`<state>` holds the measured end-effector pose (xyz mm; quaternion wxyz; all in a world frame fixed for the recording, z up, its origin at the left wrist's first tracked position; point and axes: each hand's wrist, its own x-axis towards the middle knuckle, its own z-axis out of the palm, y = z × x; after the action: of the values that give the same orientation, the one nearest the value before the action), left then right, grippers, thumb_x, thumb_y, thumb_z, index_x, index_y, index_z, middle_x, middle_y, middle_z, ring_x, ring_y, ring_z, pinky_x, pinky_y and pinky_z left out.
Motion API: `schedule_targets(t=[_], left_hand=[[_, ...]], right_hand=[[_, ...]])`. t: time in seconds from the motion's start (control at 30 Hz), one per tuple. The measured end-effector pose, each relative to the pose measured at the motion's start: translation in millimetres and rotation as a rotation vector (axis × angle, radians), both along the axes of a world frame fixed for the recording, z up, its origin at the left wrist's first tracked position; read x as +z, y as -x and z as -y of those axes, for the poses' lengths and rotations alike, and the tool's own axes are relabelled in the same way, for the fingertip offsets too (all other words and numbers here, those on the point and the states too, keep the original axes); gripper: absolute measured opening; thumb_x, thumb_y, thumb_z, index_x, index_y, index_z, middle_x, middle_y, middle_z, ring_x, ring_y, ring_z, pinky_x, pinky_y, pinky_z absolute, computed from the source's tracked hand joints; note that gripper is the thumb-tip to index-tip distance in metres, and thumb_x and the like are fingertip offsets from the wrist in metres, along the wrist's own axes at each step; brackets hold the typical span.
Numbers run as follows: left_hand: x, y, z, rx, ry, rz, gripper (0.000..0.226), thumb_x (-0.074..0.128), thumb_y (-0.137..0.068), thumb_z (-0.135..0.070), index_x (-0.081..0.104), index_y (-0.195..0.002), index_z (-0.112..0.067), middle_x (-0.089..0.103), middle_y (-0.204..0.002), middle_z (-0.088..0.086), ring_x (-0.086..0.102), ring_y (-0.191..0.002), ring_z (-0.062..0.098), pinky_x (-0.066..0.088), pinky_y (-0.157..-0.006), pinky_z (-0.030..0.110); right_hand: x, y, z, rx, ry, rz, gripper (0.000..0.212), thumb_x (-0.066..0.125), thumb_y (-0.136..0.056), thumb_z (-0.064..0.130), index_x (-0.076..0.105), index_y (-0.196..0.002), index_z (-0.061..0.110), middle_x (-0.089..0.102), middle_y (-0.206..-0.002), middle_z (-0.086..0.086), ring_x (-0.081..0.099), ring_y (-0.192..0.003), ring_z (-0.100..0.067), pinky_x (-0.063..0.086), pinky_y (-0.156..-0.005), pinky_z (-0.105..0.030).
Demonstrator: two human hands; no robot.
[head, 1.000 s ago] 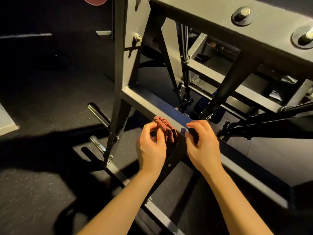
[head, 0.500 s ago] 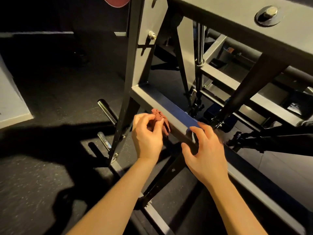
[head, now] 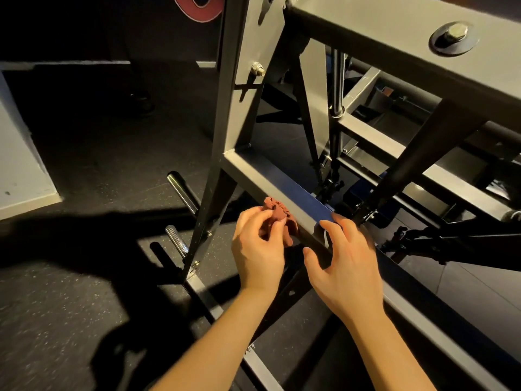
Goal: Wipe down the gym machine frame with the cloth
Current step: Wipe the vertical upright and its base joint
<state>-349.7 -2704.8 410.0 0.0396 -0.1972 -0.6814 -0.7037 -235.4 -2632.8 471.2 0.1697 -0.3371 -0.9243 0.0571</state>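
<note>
At the far left edge there is a pale platform (head: pixel 22 176) on the dark speckled floor (head: pixel 70 320). To the right of it, two chrome pegs (head: pixel 181 190) stick out to the left from the bottom part of the gym machine frame (head: pixel 366 29), one above the other. They are fixed to a grey upright post (head: pixel 222 136) that leans a little. From this post a grey horizontal beam (head: pixel 270 179) runs down to the right, toward the lower right corner. The left hand (head: pixel 258 249) is just below the beam, near the place where the beam meets the post. Its fingers and thumb are curled around a bunched reddish-brown cloth (head: pixel 277 211), and the cloth is touching the near side face of the beam. Just to the right, the right hand (head: pixel 346 263) has its fingers spread and only loosely bent. Its fingertips (head: pixel 328 225) lie at the top edge of the same beam, the thumb stays apart on the near side, and it holds nothing. This hand is a little blurred. At the upper right, a wide grey beam of the frame carries a large bolt (head: pixel 454 35) with a round washer.
</note>
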Motion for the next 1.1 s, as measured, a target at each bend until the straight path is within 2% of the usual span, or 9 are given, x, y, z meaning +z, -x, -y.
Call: schedule_targets(t=[0.1,0.2,0.37,0.5,0.57,0.67,0.73,0.93,1.1], left_hand=[[1,23,-1,0.04,-0.006,0.04,0.012,0.072,-0.092,-0.013,0.07,-0.102,-0.02,0.058,-0.113,-0.011,0.069,-0.088,0.004,0.058,-0.074,0.022],[10,65,-4,0.149,-0.065,0.264,0.014,0.071,-0.093,-0.008,0.068,-0.095,-0.021,0.061,-0.108,-0.003,0.068,-0.07,-0.001,0.055,-0.062,0.016],[2,32,-2,0.047,-0.042,0.067,0.014,0.073,-0.092,-0.009,0.069,-0.096,-0.022,0.059,-0.111,-0.012,0.07,-0.09,0.014,0.062,-0.073,0.033],[-1,-5,4,-0.053,-0.015,-0.04,0.019,0.076,-0.089,-0.007,0.072,-0.101,-0.02,0.061,-0.112,-0.009,0.067,-0.095,0.004,0.057,-0.077,0.018],[0,18,2,-0.051,-0.031,0.002,0.015,0.076,-0.09,-0.012,0.069,-0.096,-0.024,0.062,-0.108,-0.006,0.07,-0.089,0.011,0.059,-0.07,0.025],[6,71,-2,0.028,-0.081,0.274,0.008,0.072,-0.093,-0.018,0.068,-0.092,-0.024,0.068,-0.103,0.01,0.073,-0.066,0.021,0.059,-0.049,0.043],[8,79,0,0.067,-0.061,0.281,0.013,0.071,-0.093,-0.016,0.066,-0.09,-0.028,0.068,-0.104,0.008,0.073,-0.063,0.018,0.061,-0.054,0.047],[15,-3,10,-0.084,0.028,-0.015,0.014,0.074,-0.089,-0.005,0.069,-0.096,-0.017,0.057,-0.11,-0.012,0.064,-0.095,-0.006,0.054,-0.074,0.013],[16,79,0,0.031,0.02,0.134,0.018,0.072,-0.089,-0.02,0.063,-0.086,-0.034,0.057,-0.104,-0.014,0.07,-0.087,0.014,0.063,-0.064,0.044]], right_hand=[[2,-1,-1,0.005,0.007,0.007,0.059,0.061,-0.091,0.056,0.047,-0.143,0.03,0.04,-0.154,0.002,0.044,-0.136,-0.017,0.045,-0.108,-0.041],[3,0,-1,0.018,0.009,0.005,0.057,0.06,-0.092,0.057,0.05,-0.14,0.029,0.043,-0.152,0.001,0.045,-0.135,-0.018,0.047,-0.107,-0.045],[1,1,0,0.017,-0.031,-0.002,0.054,0.064,-0.09,0.053,0.053,-0.135,0.026,0.05,-0.143,-0.001,0.051,-0.128,-0.019,0.048,-0.104,-0.043],[0,1,0,0.02,-0.048,0.01,0.055,0.064,-0.09,0.054,0.051,-0.136,0.026,0.049,-0.141,0.001,0.05,-0.127,-0.017,0.047,-0.106,-0.043],[1,1,1,0.015,-0.032,0.014,0.057,0.062,-0.091,0.055,0.05,-0.139,0.027,0.047,-0.146,0.001,0.048,-0.131,-0.017,0.045,-0.108,-0.043],[5,2,2,0.013,-0.008,0.016,0.057,0.061,-0.092,0.055,0.051,-0.14,0.026,0.047,-0.149,-0.001,0.047,-0.134,-0.02,0.045,-0.109,-0.045],[6,2,3,0.011,0.008,0.025,0.056,0.062,-0.091,0.055,0.051,-0.139,0.027,0.045,-0.15,-0.001,0.046,-0.134,-0.02,0.046,-0.108,-0.046],[13,7,5,-0.043,0.072,-0.007,0.056,0.065,-0.091,0.052,0.048,-0.14,0.03,0.042,-0.15,-0.002,0.046,-0.133,-0.02,0.048,-0.106,-0.045],[17,24,7,0.019,0.098,-0.032,0.054,0.065,-0.093,0.047,0.049,-0.14,0.028,0.035,-0.157,-0.001,0.037,-0.142,-0.02,0.037,-0.116,-0.055]])
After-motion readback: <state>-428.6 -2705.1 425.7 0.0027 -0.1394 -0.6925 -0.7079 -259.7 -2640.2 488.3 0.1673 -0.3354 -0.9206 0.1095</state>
